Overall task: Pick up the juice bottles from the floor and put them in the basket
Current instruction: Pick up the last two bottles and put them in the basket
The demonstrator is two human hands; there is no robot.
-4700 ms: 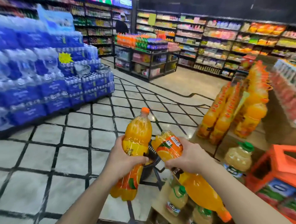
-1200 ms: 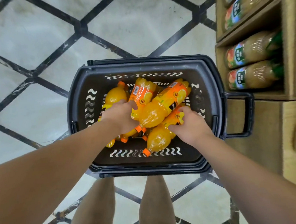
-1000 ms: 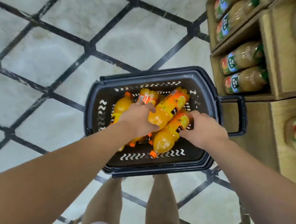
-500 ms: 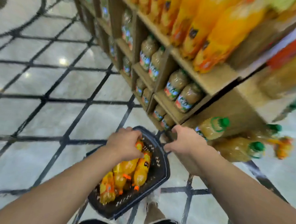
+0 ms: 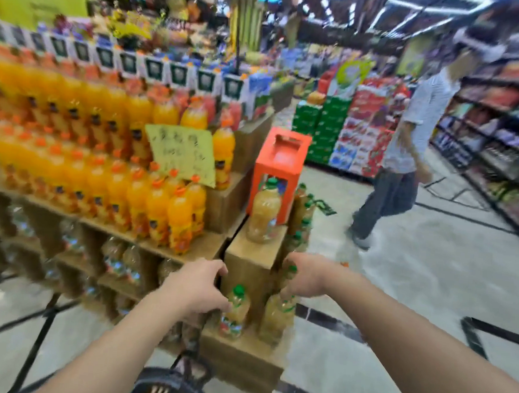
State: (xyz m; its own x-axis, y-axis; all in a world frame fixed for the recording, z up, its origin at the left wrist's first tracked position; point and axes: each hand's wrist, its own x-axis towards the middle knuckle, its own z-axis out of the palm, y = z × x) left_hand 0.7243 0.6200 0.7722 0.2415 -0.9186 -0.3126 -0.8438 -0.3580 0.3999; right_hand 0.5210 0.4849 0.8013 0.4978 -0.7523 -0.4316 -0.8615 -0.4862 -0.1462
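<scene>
A: What surrounds the hands, and what stands before them?

B: A tiered wooden display shelf [image 5: 207,247] fills the left and centre. Its upper steps carry rows of orange juice bottles [image 5: 158,203] with a yellow handwritten price sign [image 5: 182,153] set among them. At the corner, an orange carton [image 5: 279,167] frames a pale juice bottle [image 5: 263,214] on a wooden block [image 5: 253,256]. More pale, green-capped bottles [image 5: 235,312] stand on the lowest step, directly ahead of the arms. To the right, a passer-by [image 5: 404,162] is on the tiled floor [image 5: 428,280], with stocked aisle shelving [image 5: 496,133] behind.

A: And the hands?

B: Both are raised in front of the shelf corner, holding nothing. The left hand [image 5: 199,283] has loosely bent fingers, seen against the block's edge; whether it touches is unclear through blur. The right hand [image 5: 305,277] is likewise relaxed, seen next to the green-capped bottles.

A: Where is the basket?

B: Only the dark basket [image 5: 164,385] rim shows at the bottom edge, below the left forearm; something orange shows blurred inside.
</scene>
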